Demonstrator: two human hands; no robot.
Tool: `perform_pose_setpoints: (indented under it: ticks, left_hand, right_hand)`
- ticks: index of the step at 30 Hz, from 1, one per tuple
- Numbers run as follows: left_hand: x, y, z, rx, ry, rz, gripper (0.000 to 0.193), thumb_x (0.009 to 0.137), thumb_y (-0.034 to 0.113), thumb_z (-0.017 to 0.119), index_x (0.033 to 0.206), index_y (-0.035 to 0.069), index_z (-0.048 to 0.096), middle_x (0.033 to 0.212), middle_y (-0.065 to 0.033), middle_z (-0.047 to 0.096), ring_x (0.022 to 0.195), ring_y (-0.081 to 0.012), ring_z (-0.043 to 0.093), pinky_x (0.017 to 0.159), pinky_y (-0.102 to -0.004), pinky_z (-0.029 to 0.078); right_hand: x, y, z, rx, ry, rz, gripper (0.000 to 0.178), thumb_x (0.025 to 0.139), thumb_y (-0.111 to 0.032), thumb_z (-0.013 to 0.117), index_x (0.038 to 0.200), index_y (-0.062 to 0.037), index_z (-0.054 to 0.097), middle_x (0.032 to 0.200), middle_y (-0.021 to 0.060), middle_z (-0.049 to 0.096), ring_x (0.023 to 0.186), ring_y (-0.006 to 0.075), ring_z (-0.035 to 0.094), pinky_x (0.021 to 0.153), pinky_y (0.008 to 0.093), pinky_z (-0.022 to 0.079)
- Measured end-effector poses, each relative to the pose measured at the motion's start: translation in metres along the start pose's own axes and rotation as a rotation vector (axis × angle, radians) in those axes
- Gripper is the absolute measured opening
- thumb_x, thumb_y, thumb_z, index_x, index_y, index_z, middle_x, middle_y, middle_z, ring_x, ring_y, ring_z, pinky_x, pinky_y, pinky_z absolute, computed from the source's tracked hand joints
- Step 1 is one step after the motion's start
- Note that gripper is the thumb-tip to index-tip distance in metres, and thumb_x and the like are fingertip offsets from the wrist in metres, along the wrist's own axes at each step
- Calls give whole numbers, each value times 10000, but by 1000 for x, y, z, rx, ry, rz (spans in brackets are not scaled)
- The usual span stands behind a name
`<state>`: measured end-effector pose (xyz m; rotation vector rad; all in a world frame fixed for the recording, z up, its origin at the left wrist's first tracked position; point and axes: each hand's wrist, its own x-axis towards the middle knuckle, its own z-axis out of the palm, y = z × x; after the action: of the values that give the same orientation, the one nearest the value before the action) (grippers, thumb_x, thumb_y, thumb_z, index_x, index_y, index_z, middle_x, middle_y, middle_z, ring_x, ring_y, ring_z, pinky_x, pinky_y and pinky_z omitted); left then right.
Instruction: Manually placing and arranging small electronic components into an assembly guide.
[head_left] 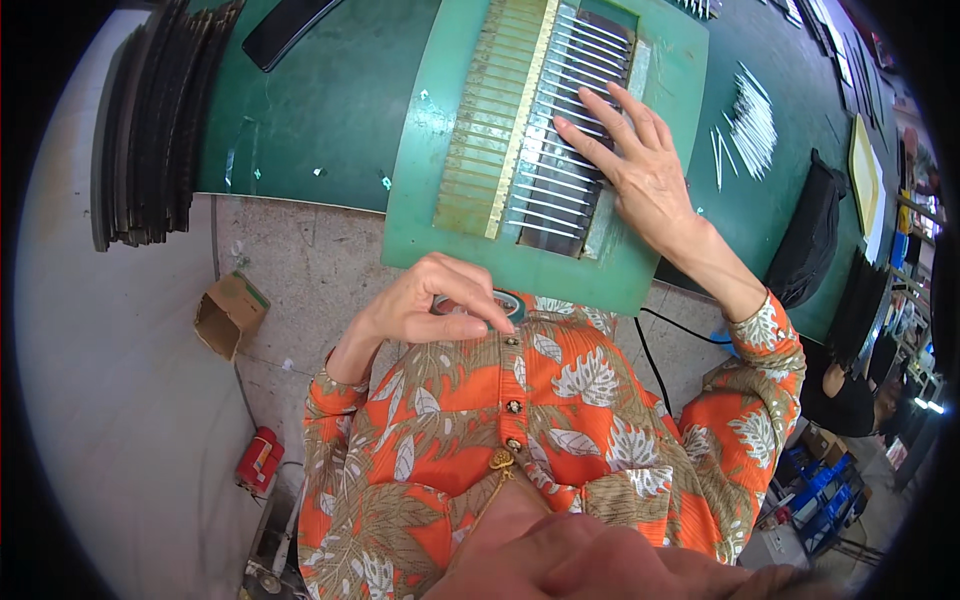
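Note:
A green board (415,215) lies at the table's front edge, its near part jutting over the edge. Thin white rods (562,180) lie side by side in a row on its dark inset, their left ends at a pale yellow strip (519,125). My right hand (648,170) rests over the right part of the row, fingers stretched out and fingertips on the rods. Close to my body, in front of the board, my left hand (435,300) is curled around a roll of teal tape (517,308), partly hidden by the fingers.
A loose pile of white rods (752,125) lies right of the board, beside a black pouch (810,235). Dark strips (150,130) are stacked at the far left, near a black phone (290,30). An open cardboard box (230,315) stands on the floor.

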<state>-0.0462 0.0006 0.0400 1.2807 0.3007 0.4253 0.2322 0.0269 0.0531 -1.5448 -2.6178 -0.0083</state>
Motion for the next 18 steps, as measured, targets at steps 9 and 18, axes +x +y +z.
perform_pose_setpoints:
  ticks: [9,18]
  left_hand:
    - [8,-6,-8,18,-84,-34,195,768,157,655,904,30,714,741,-73,645,658,-150,560,540,-267,400]
    - [18,-11,-6,55,-112,-47,196,756,153,667,911,43,716,729,-71,642,668,-162,564,564,-276,415]
  right_hand:
    - [-10,-10,8,3,25,11,779,611,145,515,1295,-227,493,1398,60,366,1289,310,321,1035,443,304]
    - [-19,-3,8,61,-21,-4,622,712,12,551,1295,-193,480,1379,69,381,1284,289,329,1031,465,298]
